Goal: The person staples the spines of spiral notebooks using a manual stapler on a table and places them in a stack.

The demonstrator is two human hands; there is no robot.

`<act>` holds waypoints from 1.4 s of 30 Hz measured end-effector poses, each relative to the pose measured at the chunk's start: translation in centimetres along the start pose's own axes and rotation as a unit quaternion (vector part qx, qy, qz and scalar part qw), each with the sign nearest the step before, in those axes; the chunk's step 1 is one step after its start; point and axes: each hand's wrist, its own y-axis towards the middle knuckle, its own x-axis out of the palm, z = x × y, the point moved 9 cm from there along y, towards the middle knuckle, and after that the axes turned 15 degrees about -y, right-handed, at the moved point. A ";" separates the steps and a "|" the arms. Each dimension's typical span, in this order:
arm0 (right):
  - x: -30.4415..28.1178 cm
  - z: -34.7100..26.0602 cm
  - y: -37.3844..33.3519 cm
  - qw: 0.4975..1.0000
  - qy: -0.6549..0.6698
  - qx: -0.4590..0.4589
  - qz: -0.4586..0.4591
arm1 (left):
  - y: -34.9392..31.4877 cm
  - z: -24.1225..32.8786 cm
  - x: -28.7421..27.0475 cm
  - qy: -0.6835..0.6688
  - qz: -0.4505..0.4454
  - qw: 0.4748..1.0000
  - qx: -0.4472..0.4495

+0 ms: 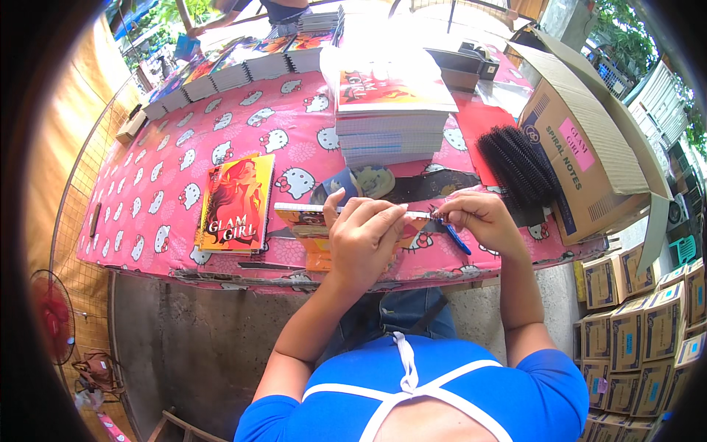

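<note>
At the table's near edge, my left hand [361, 239] is closed over a notebook [315, 239] with an orange and yellow cover, held tilted up on its edge. My right hand [479, 221] is at the notebook's right end, its fingers pinched around a small blue-handled tool [458, 239] that looks like pliers or cutters. The tool's jaws are hidden by the fingers. Left of my hands lies a spiral-bound notebook [236, 202] with a red-haired figure on its cover. Just beyond my left hand is a blue item with a cartoon print [353, 184].
A tall stack of notebooks [394, 136] stands ahead. Black spiral coils [519, 173] lie beside an open cardboard box [582, 147] at right. More notebooks [269, 66] line the pink table's [166, 202] far side, near another person [283, 13]. Stacked cartons [637, 331] stand lower right.
</note>
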 end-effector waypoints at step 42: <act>3.1 5.8 5.7 0.997 0.069 0.015 -0.010 | -0.1 -1.9 -3.6 0.126 -0.002 0.988 -0.092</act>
